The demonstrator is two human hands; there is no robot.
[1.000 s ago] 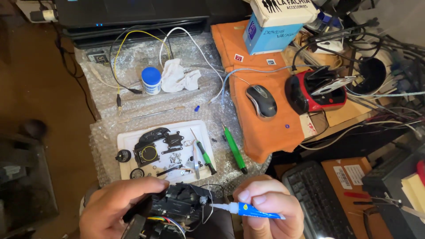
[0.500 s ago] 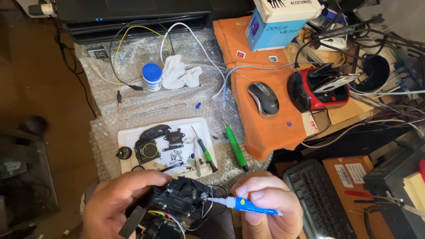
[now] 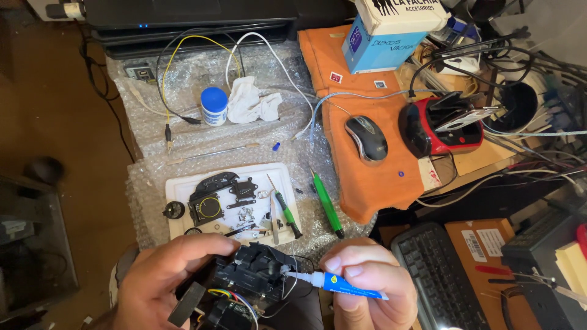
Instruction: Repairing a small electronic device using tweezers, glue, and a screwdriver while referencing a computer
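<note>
Black module (image 3: 254, 274) with yellow, red and blue wires; blue tube (image 3: 348, 286) with white nozzle. White tray (image 3: 183, 189), green screwdrivers (image 3: 327, 205), orange cloth (image 3: 367, 128), grey-black mouse (image 3: 365, 137), blue-capped white jar (image 3: 214, 106), red-black holder (image 3: 437, 125), clear bubble wrap (image 3: 202, 146).

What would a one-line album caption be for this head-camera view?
Left hand grips a black electronic assembly while right hand points a small blue tube at it.
</note>
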